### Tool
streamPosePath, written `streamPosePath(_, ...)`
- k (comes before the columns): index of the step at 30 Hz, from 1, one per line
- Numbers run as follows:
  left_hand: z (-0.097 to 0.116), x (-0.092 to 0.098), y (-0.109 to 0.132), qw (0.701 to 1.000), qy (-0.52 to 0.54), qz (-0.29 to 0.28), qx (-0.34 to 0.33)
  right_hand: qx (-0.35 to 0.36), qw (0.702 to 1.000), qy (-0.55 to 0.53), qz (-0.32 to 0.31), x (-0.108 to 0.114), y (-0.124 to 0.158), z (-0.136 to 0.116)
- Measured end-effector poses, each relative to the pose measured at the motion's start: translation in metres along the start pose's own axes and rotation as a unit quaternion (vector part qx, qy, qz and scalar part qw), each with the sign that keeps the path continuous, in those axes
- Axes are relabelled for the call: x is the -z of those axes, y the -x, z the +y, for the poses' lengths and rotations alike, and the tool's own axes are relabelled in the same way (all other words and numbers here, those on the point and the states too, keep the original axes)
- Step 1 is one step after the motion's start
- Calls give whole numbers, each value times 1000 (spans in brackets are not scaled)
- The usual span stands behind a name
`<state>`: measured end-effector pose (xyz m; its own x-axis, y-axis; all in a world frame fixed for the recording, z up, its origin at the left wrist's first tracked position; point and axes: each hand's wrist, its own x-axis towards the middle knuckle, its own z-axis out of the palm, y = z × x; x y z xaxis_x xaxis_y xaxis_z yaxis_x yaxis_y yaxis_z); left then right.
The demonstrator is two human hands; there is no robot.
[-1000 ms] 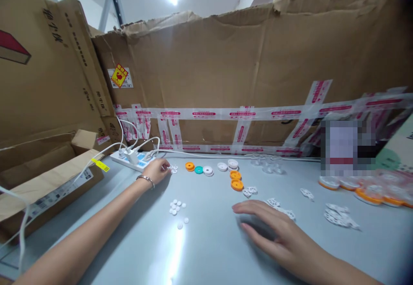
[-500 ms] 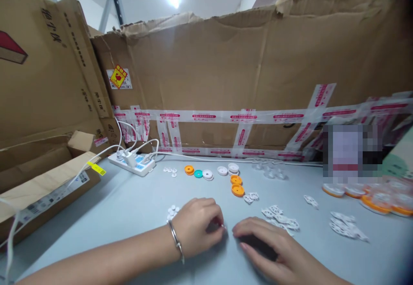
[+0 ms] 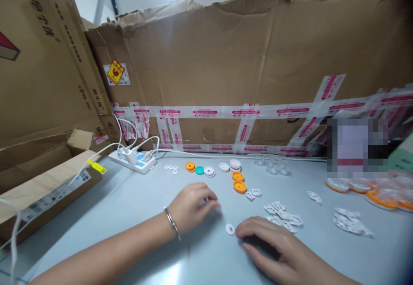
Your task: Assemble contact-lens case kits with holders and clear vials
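A small white ring-shaped disc (image 3: pixel 230 229) lies on the grey table between my two hands. My right hand (image 3: pixel 277 248) rests at the lower right, its thumb and forefinger apart, the forefinger's tip beside the disc's right edge; I cannot tell whether they touch. Up and left of the disc is my left hand (image 3: pixel 193 207), with a silver bangle at the wrist. Its fingers are loosely curled and a little blurred, with nothing visible between them. Just beyond my right hand lie several white openwork pieces (image 3: pixel 282 216). Two more such pieces (image 3: pixel 253 194) lie farther back.
Orange round parts (image 3: pixel 239 186), a teal disc (image 3: pixel 199 170) and white round parts (image 3: pixel 209 172) lie farther back. A power strip (image 3: pixel 134 161) with cables stands at left, near an open carton (image 3: pixel 48 190). Clear-topped orange pieces (image 3: pixel 380 200) sit at right. Tall cardboard (image 3: pixel 206 70) closes the back.
My left hand has moved up and left, away from the small disc, which now shows on the table. It now covers the pile of little white discs. My right hand has barely moved.
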<state>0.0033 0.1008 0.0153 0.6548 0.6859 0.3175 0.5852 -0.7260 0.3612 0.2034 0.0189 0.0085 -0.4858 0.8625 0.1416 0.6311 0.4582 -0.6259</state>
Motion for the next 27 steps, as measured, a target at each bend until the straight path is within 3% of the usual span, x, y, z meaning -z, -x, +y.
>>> streamPosePath(4,-50,23,-23,996,-41,42,69,-2,1000,-2,7,-1,2,3)
streamPosePath(7,-87,27,-40,993,-59,21,102,2,1000,-4,9,-2,3,4)
streamPosePath(10,-107,21,-51,992,-61,-15,114,11,1000,-10,8,-2,4,4)
streamPosePath(15,-112,14,-59,990,-61,-51,114,15,1000,-15,10,-1,5,3)
streamPosePath(22,-101,26,-52,992,-74,-32,96,17,999,-28,18,-3,4,5)
streamPosePath(27,-100,19,-49,994,-71,-46,73,17,999,-30,24,-3,4,4)
